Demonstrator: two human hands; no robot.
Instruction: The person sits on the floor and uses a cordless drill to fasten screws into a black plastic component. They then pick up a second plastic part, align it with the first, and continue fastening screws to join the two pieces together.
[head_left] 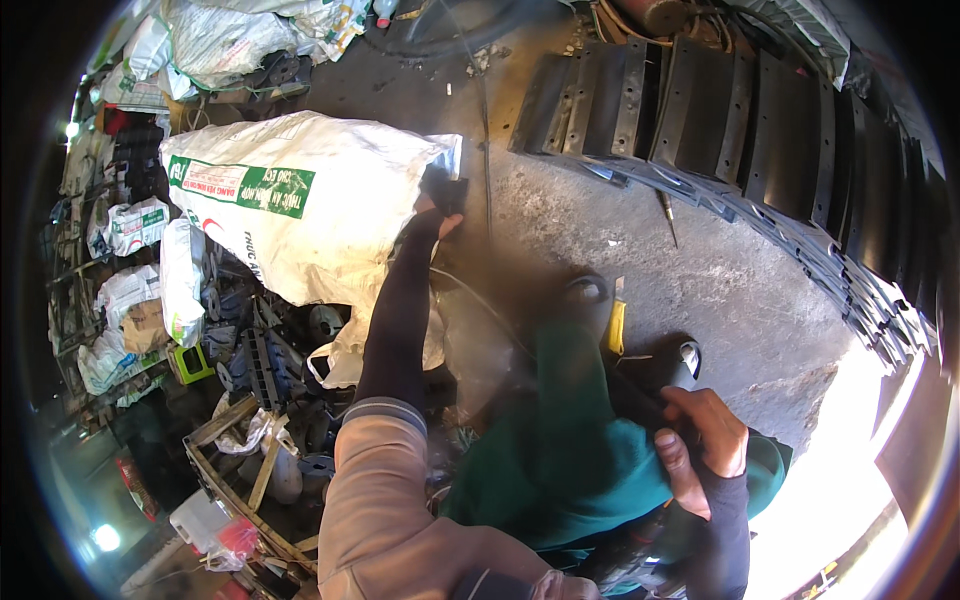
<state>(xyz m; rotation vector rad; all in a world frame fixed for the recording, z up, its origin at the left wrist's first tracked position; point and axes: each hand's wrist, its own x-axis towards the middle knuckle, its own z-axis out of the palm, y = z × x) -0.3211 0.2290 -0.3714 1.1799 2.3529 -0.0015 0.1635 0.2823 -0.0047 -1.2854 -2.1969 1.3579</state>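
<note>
Two bare hands in view, both at work; right hand (705, 450) low right, nearest the camera, fingers curled tight around a dark handle, most likely of the power tool (683, 365) whose grey-white head shows just above the knuckles; the handle is mostly hidden by the hand and by green cloth (570, 450) bunched over the lap, so the exact hold is hard to read; black sleeve covers the right wrist; tan sleeve and dark undersleeve cover the left arm, which runs up the middle of the frame; left hand (440, 212) further out, closed on a small dark object (445, 187) at the open corner of a big white woven sack (300, 200); what that dark object is cannot be told, it is blurred; sack lies on its side, green printed panel on its left part, touching the left hand; yellow-handled tool (614, 325) lies on the concrete floor (720, 270) between the hands, just beside the power tool's head; thin cable crosses the floor near the left hand; wooden crate frame (235, 470) lower left, over scrap parts; further left, smaller white bags (135, 225) stacked on shelving; far top right, row of black curved metal plates (700, 110) leaning in a line along the floor edge; more white sacks at top left.
</note>
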